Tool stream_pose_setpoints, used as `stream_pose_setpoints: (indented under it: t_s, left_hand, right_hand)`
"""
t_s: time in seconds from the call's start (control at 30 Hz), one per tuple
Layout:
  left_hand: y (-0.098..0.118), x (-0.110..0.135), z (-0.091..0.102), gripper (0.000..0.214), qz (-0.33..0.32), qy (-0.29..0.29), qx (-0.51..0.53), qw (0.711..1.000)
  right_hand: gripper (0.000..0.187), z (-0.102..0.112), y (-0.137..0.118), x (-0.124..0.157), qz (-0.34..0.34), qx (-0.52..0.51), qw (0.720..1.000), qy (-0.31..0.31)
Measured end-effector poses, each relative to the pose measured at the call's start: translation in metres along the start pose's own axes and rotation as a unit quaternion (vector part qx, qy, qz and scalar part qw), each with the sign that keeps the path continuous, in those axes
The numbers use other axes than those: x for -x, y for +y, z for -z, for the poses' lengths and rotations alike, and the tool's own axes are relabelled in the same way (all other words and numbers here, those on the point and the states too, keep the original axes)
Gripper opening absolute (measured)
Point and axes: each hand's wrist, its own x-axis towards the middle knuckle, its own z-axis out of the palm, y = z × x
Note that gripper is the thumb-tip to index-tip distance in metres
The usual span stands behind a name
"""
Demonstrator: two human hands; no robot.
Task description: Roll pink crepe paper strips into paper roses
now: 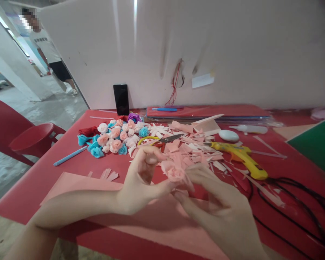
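Note:
Between my two hands is a pink paper rose (175,173), held up over the table with its layered petals facing me. My left hand (141,184) is curled, thumb and bent index finger closed against the flower's left side. From the other side, my right hand (216,206) pinches the flower's outer petal and base between thumb and fingers. Below both hands lies a large pink paper sheet (162,224). Just behind the flower are pink and white paper scraps (189,151) and scissors (168,139) with a yellow handle.
Finished paper roses (115,139) cluster at left, beside a blue pen (70,156). A yellow glue gun (241,159) with a black cord (295,195) lies at right, near a white bottle (251,129). A phone (121,99) leans on the partition. A person (48,50) stands beyond.

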Motion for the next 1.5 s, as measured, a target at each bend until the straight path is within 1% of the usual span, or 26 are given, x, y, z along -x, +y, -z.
stream_pose_setpoints:
  t_s: [0.03,0.1,0.23,0.33,0.43,0.53,0.6,0.67,0.8,0.93,1.03,1.17,1.27,1.37,1.43,1.5]
  left_hand:
    - [-0.001,0.0,0.0,0.03,0.002,-0.004,0.004,1.0]
    - [-0.002,0.001,0.0,0.031,-0.013,-0.021,0.005,1.0]
    - [-0.002,-0.001,0.001,0.028,-0.08,-0.059,-0.003,0.995]
    - [-0.001,-0.002,0.003,0.031,-0.089,-0.102,-0.016,0.991]
    - [0.0,-0.002,0.007,0.042,-0.102,-0.141,-0.045,0.984]
    - [0.0,-0.001,0.011,0.042,-0.127,-0.17,-0.089,0.973]
    - [0.0,-0.002,0.013,0.038,-0.154,-0.19,-0.118,0.962]
    - [0.001,-0.003,0.014,0.032,-0.188,-0.201,-0.134,0.952]
    - [0.005,-0.006,0.011,0.027,-0.237,-0.199,-0.149,0.939]
    - [0.006,-0.007,0.009,0.03,-0.274,-0.188,-0.157,0.93]
    - [0.005,-0.007,0.01,0.036,-0.263,-0.199,-0.148,0.932]
    - [0.007,-0.008,0.011,0.036,-0.247,-0.218,-0.146,0.933]
    - [0.008,-0.009,0.011,0.034,-0.253,-0.212,-0.154,0.931]
    - [0.009,-0.008,0.011,0.034,-0.254,-0.214,-0.167,0.928]
    - [0.01,-0.009,0.012,0.037,-0.238,-0.232,-0.169,0.928]
    - [0.012,-0.01,0.014,0.042,-0.219,-0.257,-0.167,0.927]
  right_hand:
    - [0.025,0.0,-0.001,0.0,0.002,0.003,1.0,0.003]
    - [0.024,0.0,-0.003,-0.001,0.03,0.008,0.999,0.019]
    - [0.013,0.005,-0.01,-0.006,0.118,0.036,0.992,0.037]
    - [0.015,0.009,-0.015,-0.007,0.172,0.067,0.982,0.039]
    - [0.02,0.011,-0.016,-0.004,0.191,0.087,0.977,0.031]
    - [0.019,0.012,-0.016,-0.002,0.189,0.097,0.977,0.021]
    - [0.014,0.012,-0.016,-0.002,0.193,0.101,0.976,0.019]
    - [0.016,0.011,-0.016,-0.001,0.195,0.098,0.976,0.021]
    - [0.019,0.009,-0.015,0.001,0.179,0.082,0.98,0.016]
    - [0.017,0.01,-0.011,0.005,0.16,0.072,0.984,-0.017]
    - [0.015,0.013,-0.009,0.008,0.15,0.074,0.985,-0.042]
    - [0.017,0.014,-0.01,0.01,0.146,0.07,0.985,-0.055]
    - [0.016,0.014,-0.011,0.007,0.149,0.065,0.985,-0.05]
    - [0.017,0.013,-0.011,0.004,0.131,0.062,0.987,-0.072]
    - [0.017,0.012,-0.01,0.003,0.116,0.056,0.987,-0.092]
    - [0.017,0.011,-0.008,0.002,0.113,0.04,0.988,-0.094]
